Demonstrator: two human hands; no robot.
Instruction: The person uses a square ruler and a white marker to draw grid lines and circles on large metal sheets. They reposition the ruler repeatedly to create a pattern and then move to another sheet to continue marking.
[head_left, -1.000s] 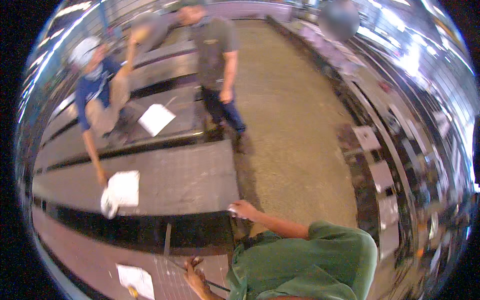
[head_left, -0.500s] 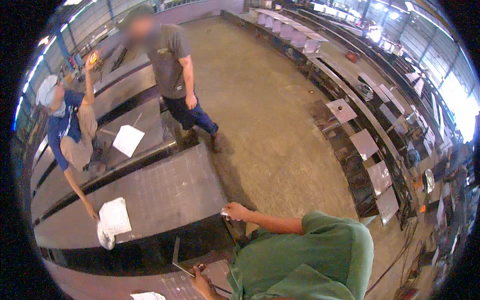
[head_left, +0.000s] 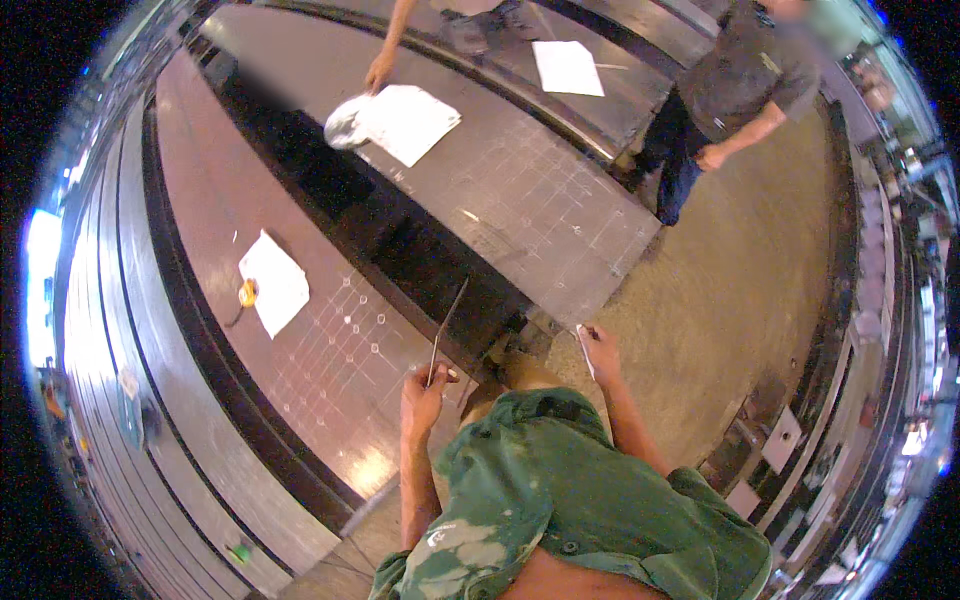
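My left hand (head_left: 424, 398) is closed around a thin steel square (head_left: 447, 325), whose blade points up and away over the dark gap between two steel beams. In the earlier frame its L shape shows more plainly. My right hand (head_left: 600, 352) is closed on a small flat white piece (head_left: 584, 352), too small to name, just off the near end of the right-hand beam (head_left: 590, 285). Chalk grid lines and small circles mark both the left-hand beam (head_left: 330, 400) and the right-hand one. Neither hand touches a beam.
White paper sheets (head_left: 275, 285) and a yellow tape measure (head_left: 248, 293) lie on the left-hand beam. A co-worker's hand (head_left: 378, 75) is beside papers (head_left: 412, 122) on the right-hand beam. Another person (head_left: 725, 100) stands at the far right. More beams (head_left: 180, 440) run along the left.
My view has swung left and down, bringing the left-hand beam and tape measure into sight. The steel square now points away from me. Both hands keep their holds.
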